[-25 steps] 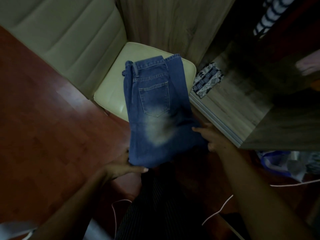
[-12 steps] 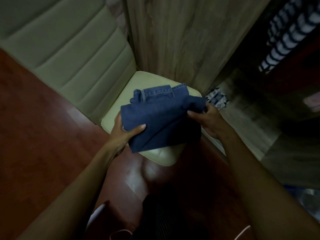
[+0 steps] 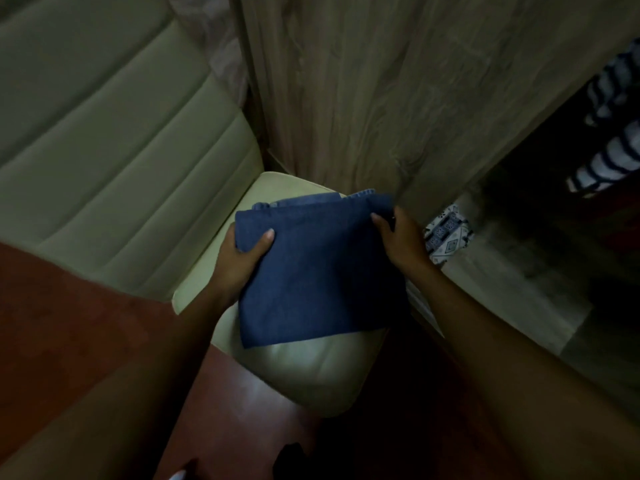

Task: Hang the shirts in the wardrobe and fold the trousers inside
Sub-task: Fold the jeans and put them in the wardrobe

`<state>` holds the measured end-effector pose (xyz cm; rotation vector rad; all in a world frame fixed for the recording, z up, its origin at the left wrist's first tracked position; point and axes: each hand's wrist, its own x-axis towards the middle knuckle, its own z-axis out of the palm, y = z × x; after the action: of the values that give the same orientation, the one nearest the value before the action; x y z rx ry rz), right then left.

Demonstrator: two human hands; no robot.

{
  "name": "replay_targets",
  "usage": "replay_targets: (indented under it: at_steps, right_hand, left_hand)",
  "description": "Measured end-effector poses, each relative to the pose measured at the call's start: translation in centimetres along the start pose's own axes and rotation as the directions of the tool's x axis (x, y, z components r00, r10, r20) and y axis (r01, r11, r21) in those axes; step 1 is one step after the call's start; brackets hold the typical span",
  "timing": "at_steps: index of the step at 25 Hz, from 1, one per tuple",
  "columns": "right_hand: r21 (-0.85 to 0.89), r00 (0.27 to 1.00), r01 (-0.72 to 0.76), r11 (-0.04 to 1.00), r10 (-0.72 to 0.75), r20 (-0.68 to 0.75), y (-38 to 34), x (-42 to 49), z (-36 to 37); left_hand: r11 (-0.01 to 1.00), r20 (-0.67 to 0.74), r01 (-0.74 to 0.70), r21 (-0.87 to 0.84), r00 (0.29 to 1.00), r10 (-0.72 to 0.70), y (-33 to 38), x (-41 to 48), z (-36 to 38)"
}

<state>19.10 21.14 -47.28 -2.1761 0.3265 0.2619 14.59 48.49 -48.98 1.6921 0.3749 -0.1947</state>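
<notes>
Folded right over now: the blue jeans (image 3: pixel 318 278) have been doubled up since a second ago, and only a strip of waistband shows at the far edge. They lie flat on the cream cushioned seat (image 3: pixel 311 375), just left of the open wardrobe (image 3: pixel 363 98). Left hand (image 3: pixel 242 261) grips the left edge, thumb on top, fingers tucked beneath. Right hand (image 3: pixel 401 240) pinches the far right corner. Just right of that hand, a patterned cloth (image 3: pixel 446 233) lies inside the wardrobe, with a striped shirt (image 3: pixel 609 140) hanging far right.

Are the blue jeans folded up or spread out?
Folded. The blue denim jeans form a compact rectangle, their waistband peeking out beneath the top layer.
</notes>
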Motion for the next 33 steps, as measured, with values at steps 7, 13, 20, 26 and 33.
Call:
replay_targets:
  at_steps: [7,13,20,26,33]
  right_hand:
    - [0.098,1.000,-0.002,0.995,0.004,-0.028,0.1,4.7,1.9]
    - [0.024,0.996,0.011,1.000,-0.009,-0.085,-0.1,6.1,2.7]
    - [-0.144,0.991,-0.137,0.980,0.136,-0.015,-0.8,9.7,2.6]
    - [-0.067,0.975,-0.221,0.973,0.220,-0.013,1.6,6.1,1.1]
    - [0.317,0.820,-0.518,0.794,0.357,0.447,2.5,4.0,0.3]
  left_hand:
    - [0.947,0.028,0.043,0.319,0.998,-0.055,-1.9,5.7,-0.2]
    - [0.890,-0.068,-0.044,0.454,0.994,0.084,-1.4,7.3,1.2]
    - [0.907,-0.238,0.167,0.386,0.968,-0.077,0.0,10.3,2.8]
    - [0.906,-0.194,0.416,0.075,0.898,-0.396,-1.9,8.4,1.4]
    - [0.869,0.106,0.494,-0.033,0.866,-0.489,-1.3,5.5,2.1]
